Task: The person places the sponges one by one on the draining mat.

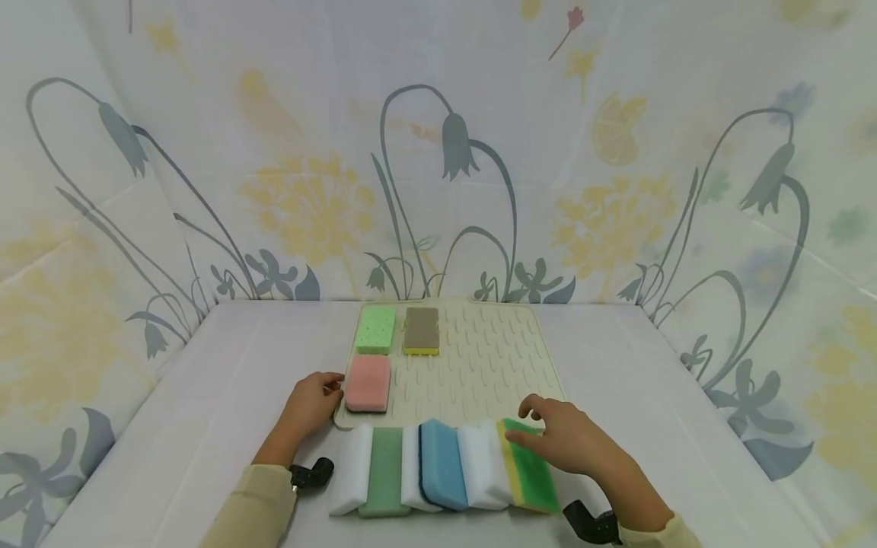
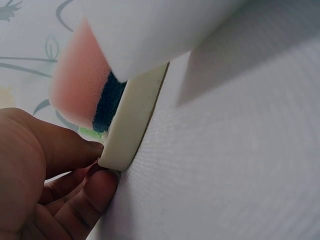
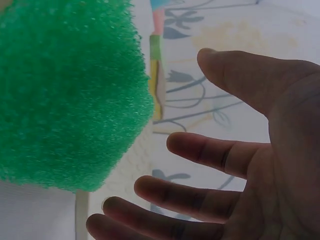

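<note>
My left hand [image 1: 313, 405] is at the left edge of a cream ridged mat [image 1: 473, 365]. In the left wrist view its thumb and finger pinch the mat's rim [image 2: 125, 125], beside a pink sponge [image 1: 368, 383] with a dark blue scouring layer. Over the far end of a front row of sponges hovers my right hand [image 1: 569, 435], fingers spread and holding nothing. Nearest to it leans a green-and-yellow sponge [image 1: 533, 472], whose coarse green face [image 3: 75, 100] fills the left of the right wrist view.
A light green sponge [image 1: 375, 329] and a grey-brown one with a yellow base [image 1: 421, 331] lie on the mat. The front row also holds white sponges [image 1: 352, 468], a dull green one [image 1: 385, 472] and a blue one [image 1: 443, 466]. Behind hangs a flowered cloth [image 1: 438, 190].
</note>
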Demonstrator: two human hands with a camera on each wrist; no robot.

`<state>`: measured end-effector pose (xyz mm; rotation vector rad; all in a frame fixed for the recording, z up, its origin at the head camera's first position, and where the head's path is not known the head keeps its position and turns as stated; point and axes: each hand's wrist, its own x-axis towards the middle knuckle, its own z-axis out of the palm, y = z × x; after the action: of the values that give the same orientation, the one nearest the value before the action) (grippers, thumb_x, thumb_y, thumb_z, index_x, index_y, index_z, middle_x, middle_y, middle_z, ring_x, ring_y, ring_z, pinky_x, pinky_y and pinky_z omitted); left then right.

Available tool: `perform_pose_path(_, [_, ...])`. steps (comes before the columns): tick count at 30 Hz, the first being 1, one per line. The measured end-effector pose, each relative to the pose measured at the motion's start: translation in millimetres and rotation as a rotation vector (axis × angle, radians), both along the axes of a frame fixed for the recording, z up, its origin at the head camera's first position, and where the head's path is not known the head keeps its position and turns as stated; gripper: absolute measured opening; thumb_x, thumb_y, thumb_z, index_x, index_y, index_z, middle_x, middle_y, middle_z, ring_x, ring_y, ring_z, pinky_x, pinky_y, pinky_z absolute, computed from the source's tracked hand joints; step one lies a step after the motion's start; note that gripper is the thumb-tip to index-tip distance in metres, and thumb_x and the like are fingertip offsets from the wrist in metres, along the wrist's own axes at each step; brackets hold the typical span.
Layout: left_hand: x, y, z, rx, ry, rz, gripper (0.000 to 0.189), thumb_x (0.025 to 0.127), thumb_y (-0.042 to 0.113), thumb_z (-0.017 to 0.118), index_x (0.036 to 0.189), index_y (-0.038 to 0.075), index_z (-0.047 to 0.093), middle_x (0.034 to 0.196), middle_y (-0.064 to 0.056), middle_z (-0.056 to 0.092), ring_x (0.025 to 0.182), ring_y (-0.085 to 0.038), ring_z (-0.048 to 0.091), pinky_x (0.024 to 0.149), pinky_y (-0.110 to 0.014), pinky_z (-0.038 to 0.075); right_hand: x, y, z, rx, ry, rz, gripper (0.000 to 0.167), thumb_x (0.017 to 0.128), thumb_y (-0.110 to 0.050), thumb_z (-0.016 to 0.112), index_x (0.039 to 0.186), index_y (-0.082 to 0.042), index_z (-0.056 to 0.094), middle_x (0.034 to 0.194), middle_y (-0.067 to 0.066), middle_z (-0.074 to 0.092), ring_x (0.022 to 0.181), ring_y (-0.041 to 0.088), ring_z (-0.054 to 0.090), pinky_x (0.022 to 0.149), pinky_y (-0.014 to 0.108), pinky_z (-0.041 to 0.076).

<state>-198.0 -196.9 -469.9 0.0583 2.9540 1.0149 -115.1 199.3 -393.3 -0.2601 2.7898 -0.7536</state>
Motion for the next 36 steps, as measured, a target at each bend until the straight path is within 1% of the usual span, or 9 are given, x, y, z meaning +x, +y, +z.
perform_pose_path(4, [0.8,-0.1,-0.4,-0.002,-0.004,0.007,0.036,0.092,0.012,0.058,0.124,-0.003,0.063,0.105,-0.014,0.067,0.097,-0.025,0.063,0.083,-0.044,0.051,3.3,1.1,-6.7,0.004,-0.009,0.0,0.038,0.082,-0.055,0.069,0.105,-0.025,0.06,0.112,0.002,0.066,0.098,0.019,0.063,0.072,0.038,0.05])
perform_pose_path(8, [2.0,-0.3,0.1,-0.004,-0.004,0.006,0.036,0.092,0.012,0.058,0.124,-0.003,0.062,0.106,-0.014,0.067,0.098,-0.026,0.063,0.083,-0.044,0.051,7.1,0.6,-11.5,0.0,-0.029,-0.005,0.043,0.079,-0.056,0.071,0.106,-0.025,0.059,0.105,-0.001,0.066,0.086,0.014,0.058,0.067,0.034,0.046])
perform_pose_path(11, [2.4,-0.3,0.2,-0.001,-0.004,0.006,0.036,0.092,0.012,0.058,0.124,-0.003,0.062,0.107,-0.015,0.067,0.099,-0.027,0.063,0.084,-0.045,0.051,9.5,0.1,-14.4,-0.004,-0.024,-0.004,0.046,0.078,-0.056,0.072,0.109,-0.024,0.059,0.108,-0.002,0.066,0.086,0.013,0.057,0.068,0.034,0.046])
perform_pose_path(14, [2.5,-0.3,0.1,0.0,-0.004,0.007,0.036,0.092,0.012,0.058,0.124,-0.003,0.062,0.107,-0.015,0.067,0.099,-0.027,0.064,0.084,-0.045,0.051,10.5,0.2,-17.2,0.0,-0.002,0.004,0.047,0.079,-0.056,0.071,0.112,-0.025,0.059,0.114,-0.003,0.065,0.096,0.015,0.06,0.074,0.037,0.049])
perform_pose_path(19, [2.7,-0.2,0.8,-0.001,0.003,0.005,0.035,0.091,0.011,0.058,0.123,-0.003,0.063,0.106,-0.015,0.068,0.098,-0.027,0.064,0.084,-0.045,0.051,10.3,0.4,-21.7,0.01,0.012,0.002,0.05,0.079,-0.058,0.07,0.115,-0.026,0.059,0.118,0.0,0.064,0.109,0.023,0.06,0.083,0.046,0.051])
perform_pose_path(23, [1.6,-0.4,1.3,0.001,0.01,0.004,0.036,0.091,0.011,0.058,0.123,-0.004,0.063,0.105,-0.015,0.068,0.097,-0.027,0.064,0.083,-0.044,0.052,11.9,0.7,-22.7,0.013,0.005,-0.011,0.051,0.079,-0.056,0.071,0.119,-0.027,0.057,0.124,0.003,0.061,0.115,0.026,0.058,0.087,0.05,0.049])
perform_pose_path(26, [0.5,-0.4,1.6,-0.003,0.006,0.005,0.036,0.091,0.012,0.058,0.123,-0.003,0.063,0.106,-0.015,0.068,0.098,-0.027,0.065,0.083,-0.044,0.052,13.1,1.0,-22.4,-0.006,0.003,-0.013,0.051,0.08,-0.054,0.071,0.12,-0.026,0.056,0.127,0.005,0.059,0.116,0.027,0.057,0.089,0.051,0.049])
perform_pose_path(31, [0.2,-0.4,1.2,-0.007,0.007,0.004,0.035,0.092,0.011,0.058,0.123,-0.003,0.063,0.106,-0.015,0.068,0.098,-0.028,0.065,0.084,-0.044,0.052,13.1,1.7,-22.6,-0.039,0.004,-0.015,0.049,0.081,-0.05,0.072,0.121,-0.025,0.057,0.128,0.006,0.059,0.115,0.027,0.058,0.088,0.049,0.049])
perform_pose_path(36, [0.9,-0.9,-0.3,-0.016,0.02,-0.004,0.035,0.091,0.011,0.059,0.123,-0.003,0.063,0.104,-0.015,0.068,0.096,-0.027,0.065,0.083,-0.045,0.052,12.5,3.4,-22.9,-0.062,-0.003,-0.018,0.048,0.081,-0.048,0.073,0.12,-0.024,0.058,0.126,0.005,0.06,0.102,0.023,0.062,0.08,0.043,0.051])
